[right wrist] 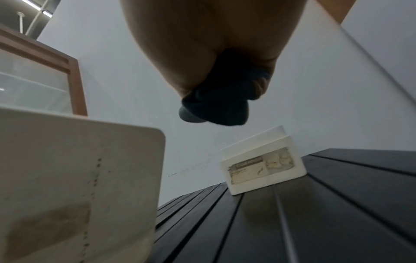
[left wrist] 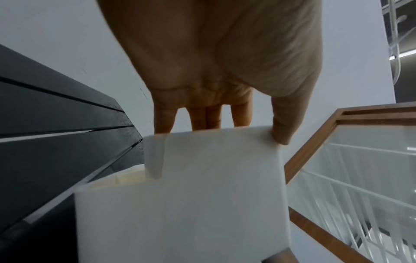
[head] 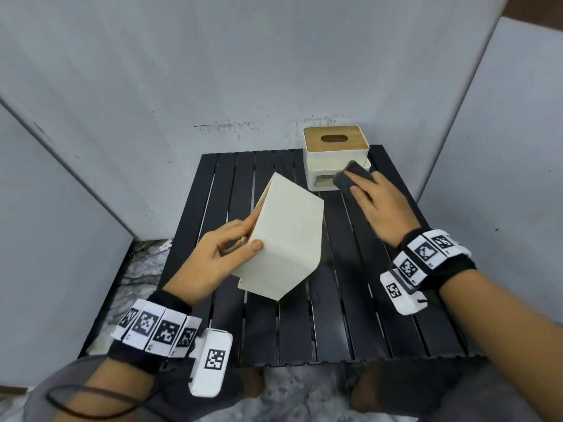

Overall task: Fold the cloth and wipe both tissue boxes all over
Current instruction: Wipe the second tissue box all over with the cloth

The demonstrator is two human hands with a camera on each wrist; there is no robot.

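A cream tissue box [head: 283,236] is held tilted above the middle of the black slatted table [head: 350,324], with one lower corner near the slats; whether that corner touches cannot be told. It is gripped by the left hand [head: 213,260], the thumb [head: 251,248] laid on the upper face near one edge and the fingers [left wrist: 163,121] curled over the far side, as the left wrist view shows. A stepped notch and an inner ledge are seen at one end of this box in the left wrist view; stains and a dotted seam are seen on a face in the right wrist view. A second tissue box [head: 336,156], white with a wooden lid and an oval slot, stands at the far right corner of the table, a worn label [right wrist: 261,167] on its near face. A folded dark cloth [head: 355,178] is clutched in the right hand [head: 380,205], the fingers closed round it, just in front of the second box; contact between cloth and box cannot be told. Marker-printed bands [head: 426,257] are worn on both wrists. Grey panels [head: 182,71] are set behind and beside the table.
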